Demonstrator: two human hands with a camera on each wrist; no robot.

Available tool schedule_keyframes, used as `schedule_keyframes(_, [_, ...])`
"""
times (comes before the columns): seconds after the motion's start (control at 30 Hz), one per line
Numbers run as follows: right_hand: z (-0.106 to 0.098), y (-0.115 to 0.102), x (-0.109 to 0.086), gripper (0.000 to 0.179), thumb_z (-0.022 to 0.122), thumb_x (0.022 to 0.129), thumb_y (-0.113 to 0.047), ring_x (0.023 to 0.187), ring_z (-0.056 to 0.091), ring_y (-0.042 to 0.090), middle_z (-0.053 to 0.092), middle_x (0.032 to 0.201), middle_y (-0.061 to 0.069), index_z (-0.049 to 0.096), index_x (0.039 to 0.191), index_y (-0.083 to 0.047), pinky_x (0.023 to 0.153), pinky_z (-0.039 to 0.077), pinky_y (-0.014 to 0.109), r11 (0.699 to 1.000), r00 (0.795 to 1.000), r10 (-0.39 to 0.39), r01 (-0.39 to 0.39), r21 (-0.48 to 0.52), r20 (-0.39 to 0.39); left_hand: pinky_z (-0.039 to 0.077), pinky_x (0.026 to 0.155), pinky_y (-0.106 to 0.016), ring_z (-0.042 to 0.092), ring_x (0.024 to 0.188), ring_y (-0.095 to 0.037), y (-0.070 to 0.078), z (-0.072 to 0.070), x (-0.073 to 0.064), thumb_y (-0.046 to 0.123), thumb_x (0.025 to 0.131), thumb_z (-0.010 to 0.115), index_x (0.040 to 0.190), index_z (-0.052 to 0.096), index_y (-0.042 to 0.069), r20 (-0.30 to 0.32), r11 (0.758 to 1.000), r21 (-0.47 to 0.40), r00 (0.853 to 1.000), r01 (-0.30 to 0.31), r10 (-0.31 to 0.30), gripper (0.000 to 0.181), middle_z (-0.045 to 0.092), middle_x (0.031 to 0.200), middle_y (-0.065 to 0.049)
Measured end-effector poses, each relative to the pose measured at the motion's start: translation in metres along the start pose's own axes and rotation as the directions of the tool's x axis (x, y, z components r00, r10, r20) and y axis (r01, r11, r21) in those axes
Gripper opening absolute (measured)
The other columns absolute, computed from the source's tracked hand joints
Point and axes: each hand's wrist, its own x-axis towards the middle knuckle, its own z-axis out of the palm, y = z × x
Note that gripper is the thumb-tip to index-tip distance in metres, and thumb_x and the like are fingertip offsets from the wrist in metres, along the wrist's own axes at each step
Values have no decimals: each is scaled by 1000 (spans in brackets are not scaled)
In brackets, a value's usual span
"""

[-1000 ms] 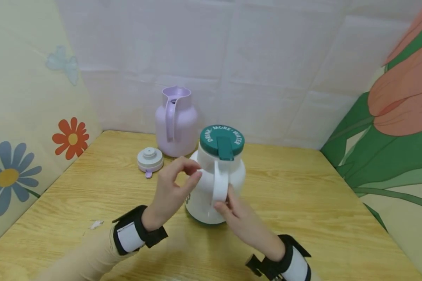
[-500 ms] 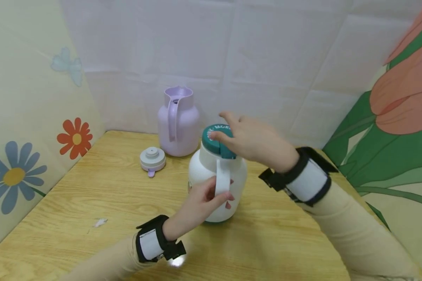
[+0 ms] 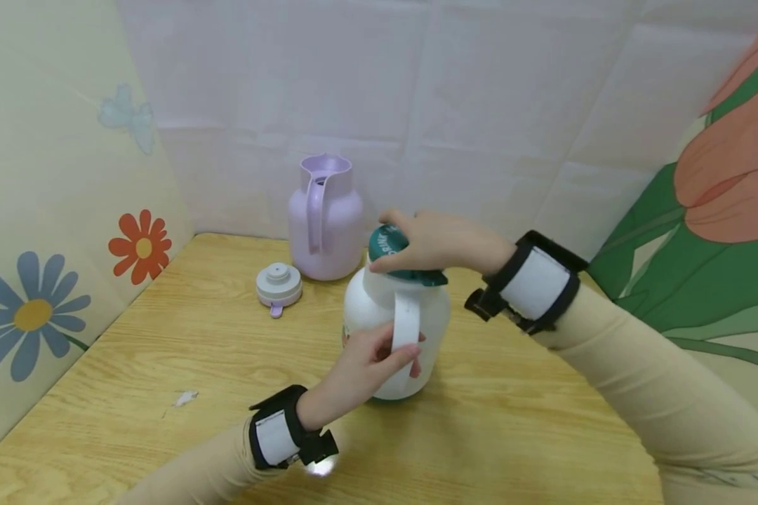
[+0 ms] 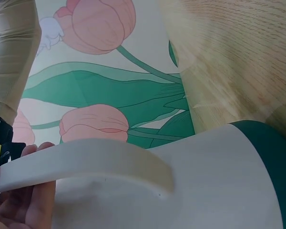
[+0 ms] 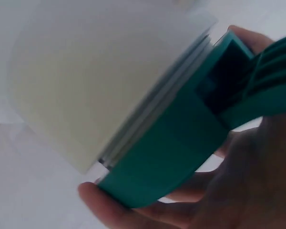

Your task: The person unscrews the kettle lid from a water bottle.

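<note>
A white insulated jug [image 3: 368, 301] with a green base stands on the wooden table in the head view. Its green screw lid [image 3: 388, 242] has white lettering and a flip tab, which now points to the right. My left hand [image 3: 356, 368] grips the jug's handle [image 4: 90, 160], thumb on the near side and fingers passing behind. Over the top, my right hand [image 3: 445, 242] holds the lid with fingers and thumb spread round its rim. The right wrist view shows the lid's side [image 5: 167, 148] tilted against the white neck, with pale ridges showing between them.
Behind the white jug to the left is a lilac jug [image 3: 341, 231] with an open top. A grey stopper [image 3: 278, 282] with a lilac tab lies beside it. The wooden table [image 3: 227, 351] has a small torn white patch [image 3: 186, 398]; a pale sheet [image 3: 480, 126] hangs behind.
The right hand has left the handle, risen to the lid and closed round it. The left hand has taken the handle. The lid's tab has swung to the right.
</note>
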Motion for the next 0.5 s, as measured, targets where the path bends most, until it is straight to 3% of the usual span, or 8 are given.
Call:
schedule_keyframes(0.13, [-3,8,1,79,66,93,-48,125,53,39,48,144,27,32,155,-15,98,48,57,995,997,-75,74,73,15,51,79,-23,67,82,-18,1,0,1,8,104,54,111,61,-9,9,1000,12,1000,-13,13,20,70,87,-20])
schedule_keyframes(0.3, [-8,16,2,78,72,90,-36,128,50,38,48,146,22,33,154,-12,103,45,57,967,985,-166,154,202,43,49,76,-21,65,83,-28,2,0,-1,7,104,53,104,62,-7,28,1000,19,999,-21,20,18,69,87,-19])
schedule_keyframes(0.5, [-15,22,0,77,73,90,-34,127,49,37,46,146,19,33,155,-18,101,46,57,948,989,-151,143,283,6,49,75,-22,63,81,-15,2,-1,-3,9,105,52,100,64,-6,30,999,29,999,-28,27,19,69,87,-17])
